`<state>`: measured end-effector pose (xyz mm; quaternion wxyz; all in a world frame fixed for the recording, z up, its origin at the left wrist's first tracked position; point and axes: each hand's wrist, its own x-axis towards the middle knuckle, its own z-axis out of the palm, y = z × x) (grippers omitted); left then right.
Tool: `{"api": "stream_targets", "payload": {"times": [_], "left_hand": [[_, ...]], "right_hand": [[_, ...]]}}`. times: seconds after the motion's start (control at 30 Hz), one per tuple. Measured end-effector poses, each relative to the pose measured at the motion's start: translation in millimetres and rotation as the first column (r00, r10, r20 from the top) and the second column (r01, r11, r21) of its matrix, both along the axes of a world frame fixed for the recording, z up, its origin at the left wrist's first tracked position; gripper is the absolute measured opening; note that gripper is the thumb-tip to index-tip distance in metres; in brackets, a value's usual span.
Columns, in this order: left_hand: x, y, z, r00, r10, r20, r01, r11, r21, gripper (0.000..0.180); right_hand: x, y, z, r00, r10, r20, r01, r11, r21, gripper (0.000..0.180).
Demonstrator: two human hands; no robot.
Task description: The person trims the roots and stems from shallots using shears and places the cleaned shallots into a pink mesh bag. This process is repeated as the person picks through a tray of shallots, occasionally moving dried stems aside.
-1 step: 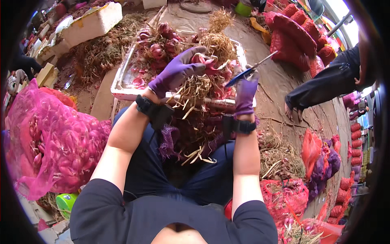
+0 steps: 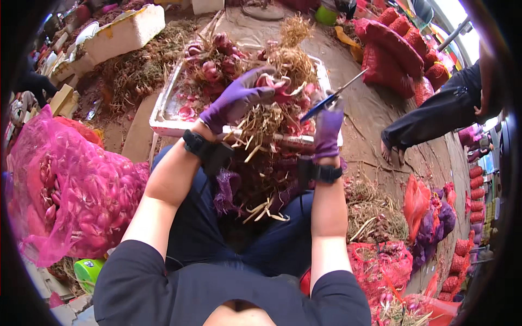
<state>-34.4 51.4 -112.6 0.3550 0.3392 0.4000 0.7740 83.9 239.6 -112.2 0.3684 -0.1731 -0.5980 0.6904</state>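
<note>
Purple gloves with grey palms cover both hands. My left hand (image 2: 239,98) is closed around a few pink-red shallots (image 2: 274,83) over the near part of a white foam tray (image 2: 158,115). Dry stalks and roots hang just below that hand. To its right, my right hand (image 2: 329,122) grips a blue-handled knife (image 2: 319,106), whose thin blade points up and to the right, away from the shallots. In the tray lie a heap of shallots with dry stalks (image 2: 212,70) and a tuft of straw-coloured tops (image 2: 293,60).
A pink mesh sack of shallots (image 2: 103,190) bulges at my left. Red net bags (image 2: 380,266) and dry trimmings (image 2: 372,209) lie at my right. A large red sack (image 2: 383,68) stands farther off. Another person's legs (image 2: 435,111) reach in from the right.
My left hand with the shallots has dropped very slightly. My right hand and the knife have shifted a little downward and left. The grips are the same.
</note>
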Motion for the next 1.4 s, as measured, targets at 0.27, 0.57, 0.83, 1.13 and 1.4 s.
{"api": "stream_targets", "payload": {"times": [0.27,0.57,0.83,1.13,1.4], "left_hand": [[19,5,9,0.944,0.221,-0.247,-0.248,0.965,-0.086,0.048],[38,27,0,0.094,0.534,-0.841,-0.583,0.714,0.388,0.039],[41,31,-10,0.089,0.531,-0.843,-0.618,0.693,0.371,0.041],[46,19,10,0.832,0.404,-0.380,-0.466,0.881,-0.082,0.050],[24,15,11,0.926,0.208,-0.314,-0.255,0.960,-0.115,0.064]], "right_hand": [[3,-43,2,0.995,-0.076,-0.059,0.096,0.808,0.581,0.035],[3,-47,13,0.998,0.044,0.041,-0.046,0.998,0.038,0.036],[9,-39,14,0.981,0.196,0.005,-0.190,0.959,-0.210,0.038],[6,-39,9,0.993,-0.032,-0.116,0.099,0.760,0.643,0.034],[-2,-40,20,0.991,-0.003,-0.137,0.117,0.528,0.841,0.042]]}}
